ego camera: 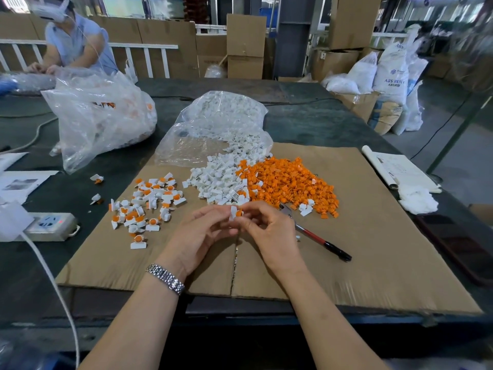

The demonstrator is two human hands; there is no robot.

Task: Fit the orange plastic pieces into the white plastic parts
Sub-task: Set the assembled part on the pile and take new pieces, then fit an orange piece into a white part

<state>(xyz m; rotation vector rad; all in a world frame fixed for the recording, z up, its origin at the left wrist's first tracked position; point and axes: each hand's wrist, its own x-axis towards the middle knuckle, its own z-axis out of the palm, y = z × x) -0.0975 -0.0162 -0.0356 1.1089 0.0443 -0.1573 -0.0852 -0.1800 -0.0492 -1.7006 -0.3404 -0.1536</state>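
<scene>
where the two hands meet above the near middle of the cardboard sheet (pixel 373 236), the left hand (pixel 198 231) has its fingers curled inward, fingertips pinching a small white part (pixel 233 212) from the left. the right hand (pixel 266 228) faces it, its thumb and forefinger closed on an orange piece (pixel 239 213) that sits against the right side of that white part; the other fingers of this hand are bent loosely under. whether the orange piece is seated fully in the white part cannot be told. a metal watch (pixel 166 279) is on the left wrist.

on the cardboard just beyond the hands lies a heap of white parts (pixel 216 182), touching a wider heap of orange pieces (pixel 288 182) on its right. to the left is a scatter of joined white-and-orange parts (pixel 149 204). a tool with a red and black handle (pixel 320 240) lies just right of the right hand, its metal head near the orange heap.

the cardboard rests on a dark table (pixel 306 121). behind the white heap a clear bag (pixel 221 124) spills more white parts; a bigger clear bag (pixel 98 121) stands to the left. a power strip (pixel 50 225) sits at the left edge, papers (pixel 400 169) and a white cloth (pixel 417 200) at the right. another person (pixel 74 44) works at the far left corner, with cardboard boxes (pixel 245 44) and white sacks (pixel 389 73) behind.
</scene>
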